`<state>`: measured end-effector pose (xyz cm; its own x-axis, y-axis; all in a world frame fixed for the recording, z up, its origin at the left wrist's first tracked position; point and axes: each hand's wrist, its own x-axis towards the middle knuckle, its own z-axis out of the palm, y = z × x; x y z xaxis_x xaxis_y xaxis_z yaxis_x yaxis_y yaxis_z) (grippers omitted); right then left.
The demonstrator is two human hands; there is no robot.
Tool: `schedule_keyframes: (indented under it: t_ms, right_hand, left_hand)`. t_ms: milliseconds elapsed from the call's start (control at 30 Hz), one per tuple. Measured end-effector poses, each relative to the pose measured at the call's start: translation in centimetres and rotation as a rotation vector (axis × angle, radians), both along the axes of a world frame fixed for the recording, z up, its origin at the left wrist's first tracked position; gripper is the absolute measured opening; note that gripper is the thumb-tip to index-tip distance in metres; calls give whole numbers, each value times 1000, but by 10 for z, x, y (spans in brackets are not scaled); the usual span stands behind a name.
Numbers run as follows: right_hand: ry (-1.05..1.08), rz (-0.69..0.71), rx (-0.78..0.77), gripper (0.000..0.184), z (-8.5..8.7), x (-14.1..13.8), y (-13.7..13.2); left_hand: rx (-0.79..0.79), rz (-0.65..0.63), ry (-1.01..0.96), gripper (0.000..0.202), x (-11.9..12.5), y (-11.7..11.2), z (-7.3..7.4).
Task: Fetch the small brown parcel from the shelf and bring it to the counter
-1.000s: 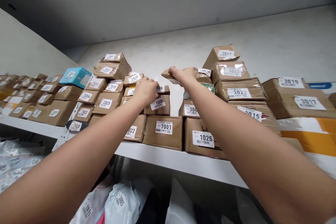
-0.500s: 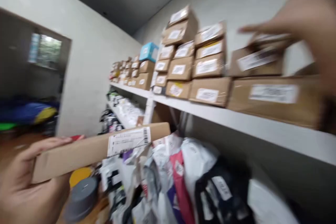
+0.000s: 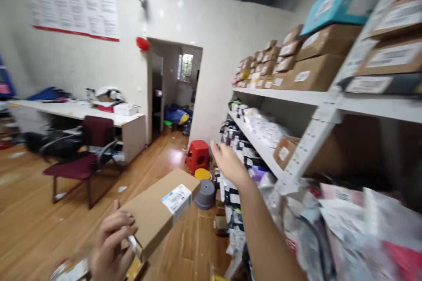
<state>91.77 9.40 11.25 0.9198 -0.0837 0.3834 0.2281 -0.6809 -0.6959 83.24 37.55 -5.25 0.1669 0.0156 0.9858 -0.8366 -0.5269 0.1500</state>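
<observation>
My left hand (image 3: 110,243) grips the near end of a flat brown cardboard box (image 3: 154,206), fingers wrapped around its edge. A white label with a blue strip is stuck across the box's far corner. To the right of the box, my right hand (image 3: 229,164) is raised in the air with its fingers stretched forward, and nothing shows in it. That hand is nearest to the bagged parcels on the lower shelves, apart from them as far as I can see.
Right, a white metal rack (image 3: 306,145) carries stacked cardboard boxes (image 3: 316,72), a blue box (image 3: 346,2) and plastic-bagged parcels (image 3: 260,127). Red stools (image 3: 198,156) and a grey stool (image 3: 205,193) stand on the wooden floor. Left are a maroon chair (image 3: 94,140) and white desk (image 3: 66,109); a doorway (image 3: 174,83) lies beyond.
The view has swung left, away from the upper boxes. My right hand has left the box stack and come down mid-view. The held box is now tilted, showing its broad face.
</observation>
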Motion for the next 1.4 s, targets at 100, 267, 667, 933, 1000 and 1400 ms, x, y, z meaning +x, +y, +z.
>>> schedule_keyframes:
  t_ms: [100,267,667,933,1000,1400]
  right_hand:
    - [424,203,501,64,-98,8,19]
    - [572,466,1009,73,-177,33,22]
    - [667,363,1075,84,-194,223,30]
    - [845,671,1020,87,-187,318,104]
    - [855,720,1000,82,-186,340,127]
    - [944,1075,885,82,-177,471,362]
  left_hand:
    - [-1,11,64,36,4,4,-12]
    - [-232,-102,254,16,61,-16,-37]
    - [-905,101,513,24,260,-53,-71]
    - [-1021,358,374,22,290,-5,-39]
    - [-1000,418,317,24,298,13,-35]
    - [-856,637,147,17,374,208,-27]
